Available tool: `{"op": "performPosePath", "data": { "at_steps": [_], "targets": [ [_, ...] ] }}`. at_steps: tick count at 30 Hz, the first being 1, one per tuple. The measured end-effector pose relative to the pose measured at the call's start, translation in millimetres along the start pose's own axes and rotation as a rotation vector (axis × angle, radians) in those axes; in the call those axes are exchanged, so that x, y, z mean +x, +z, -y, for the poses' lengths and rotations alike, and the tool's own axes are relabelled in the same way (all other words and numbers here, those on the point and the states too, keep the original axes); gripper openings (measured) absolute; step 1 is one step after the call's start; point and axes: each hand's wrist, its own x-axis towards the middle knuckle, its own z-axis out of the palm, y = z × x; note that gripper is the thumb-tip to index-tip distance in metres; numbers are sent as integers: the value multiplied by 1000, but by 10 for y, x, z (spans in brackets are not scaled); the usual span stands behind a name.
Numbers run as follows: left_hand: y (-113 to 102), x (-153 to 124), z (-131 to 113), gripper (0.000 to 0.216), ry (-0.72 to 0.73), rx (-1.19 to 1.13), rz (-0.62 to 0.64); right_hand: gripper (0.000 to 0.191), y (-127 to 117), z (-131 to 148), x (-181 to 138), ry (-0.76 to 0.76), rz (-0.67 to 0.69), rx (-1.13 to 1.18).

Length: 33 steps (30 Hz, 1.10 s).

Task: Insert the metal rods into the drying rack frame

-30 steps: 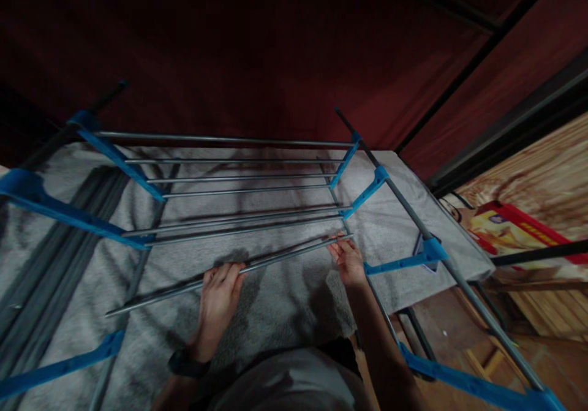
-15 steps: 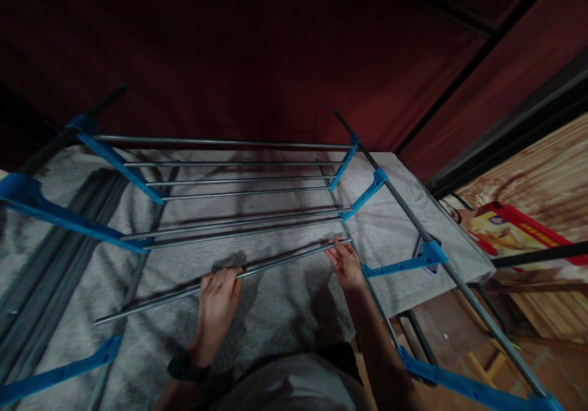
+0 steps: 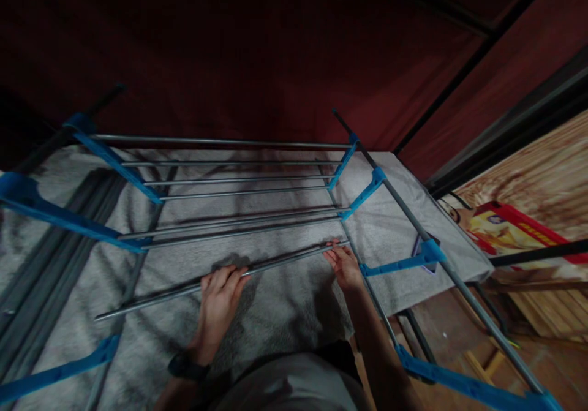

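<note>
A loose grey metal tube [image 3: 285,260] slants across the lower middle of the rack, its left end low and its right end higher. My left hand [image 3: 223,291] is closed around its middle. Near the right end, my right hand [image 3: 342,263] pinches the tube between thumb and fingers. The rack frame has blue plastic brackets [image 3: 399,266] on grey side poles [image 3: 408,210]. Several tubes [image 3: 248,230] span between the left and right brackets beyond my hands. The tube's right end lies close to a side pole, apart from the blue bracket below it.
Several grey tubes [image 3: 64,258] lie bundled on the grey cloth [image 3: 285,313] at left. A phone-like object [image 3: 432,268] lies behind a right bracket. A red and yellow box [image 3: 514,230] stands at far right. A dark red fabric wall [image 3: 257,56] rises behind the rack.
My left hand has shifted slightly right along the tube, its fingers a little more extended. The tube and my right hand have hardly moved.
</note>
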Motion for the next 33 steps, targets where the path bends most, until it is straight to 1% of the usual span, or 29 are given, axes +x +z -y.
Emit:
{"op": "performPosePath", "data": {
  "at_steps": [8, 14, 17, 20, 29, 33],
  "targets": [
    [27, -31, 26, 29, -50, -19, 46, 36, -4, -37, 19, 6, -1, 1],
    [35, -23, 33, 24, -85, -60, 76, 31, 8, -36, 10, 20, 16, 5],
    [27, -13, 28, 22, -86, -68, 90, 27, 15, -41, -1, 14, 13, 11],
    [31, -12, 22, 22, -94, -69, 99, 28, 18, -49, -7, 18, 2, 9],
    [40, 34, -45, 23, -66, -54, 92, 32, 3, -39, 34, 56, -52, 48],
    [23, 65, -77, 22, -56, -28, 80, 29, -7, -45, 43, 71, -56, 43]
  ]
}}
